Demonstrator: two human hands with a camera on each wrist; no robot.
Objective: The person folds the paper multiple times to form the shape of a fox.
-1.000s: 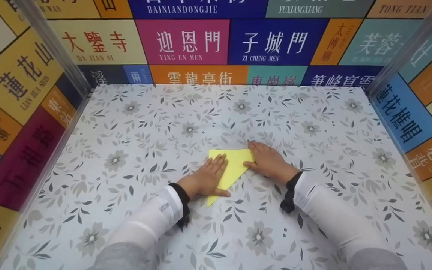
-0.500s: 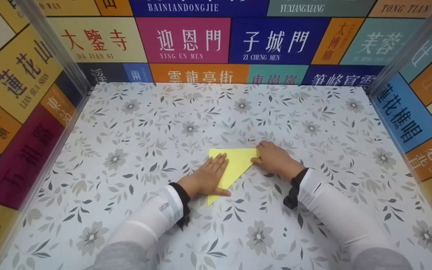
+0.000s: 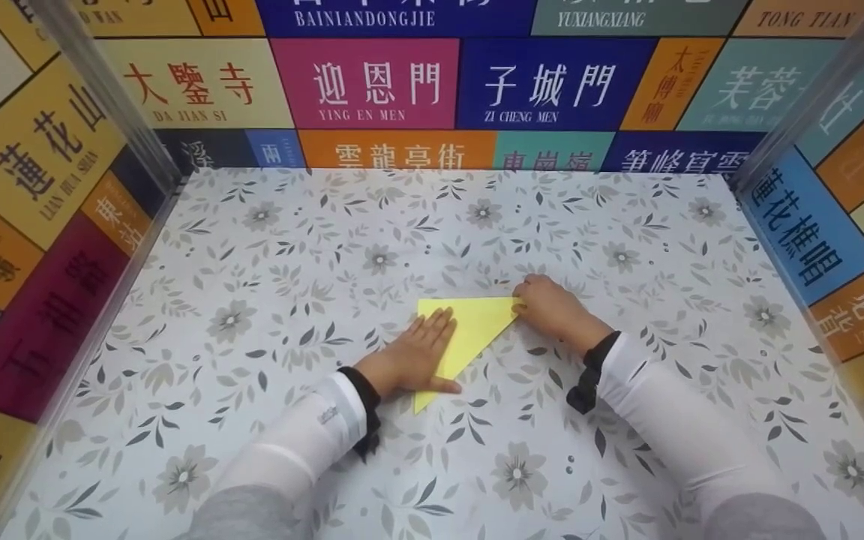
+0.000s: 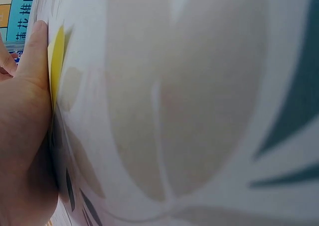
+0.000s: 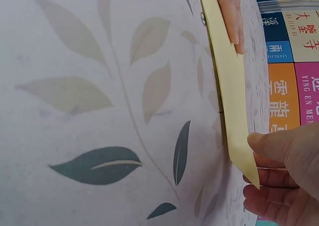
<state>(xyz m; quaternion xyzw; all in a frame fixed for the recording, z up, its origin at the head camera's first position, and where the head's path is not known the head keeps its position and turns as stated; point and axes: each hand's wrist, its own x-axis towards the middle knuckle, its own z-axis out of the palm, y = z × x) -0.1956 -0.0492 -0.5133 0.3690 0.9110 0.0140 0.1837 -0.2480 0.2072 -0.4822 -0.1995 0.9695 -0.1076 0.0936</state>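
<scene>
A yellow sheet of paper (image 3: 477,324), folded to a triangle, lies on the flowered tabletop. Spread flat over its left part, my left hand (image 3: 411,356) presses it down with straight fingers, the thumb near the lower corner. At the right corner, my right hand (image 3: 552,307) pinches the paper between thumb and curled fingers. The right wrist view has the thumb on one face of the yellow paper (image 5: 233,101) and the fingers at the other, around the pointed tip. In the left wrist view a lifted edge of the paper (image 4: 58,61) shows beside the left hand (image 4: 25,116).
The table (image 3: 312,247) wears a white cover printed with grey flowers and leaves. Panels with coloured signs (image 3: 376,82) stand along its back and both sides, with clear strips (image 3: 113,90) at the corners. Black bands (image 3: 363,405) circle both wrists.
My right hand has slid rightward along the paper to its right corner, where its fingers are now more curled. The left hand has stayed in place on the paper.
</scene>
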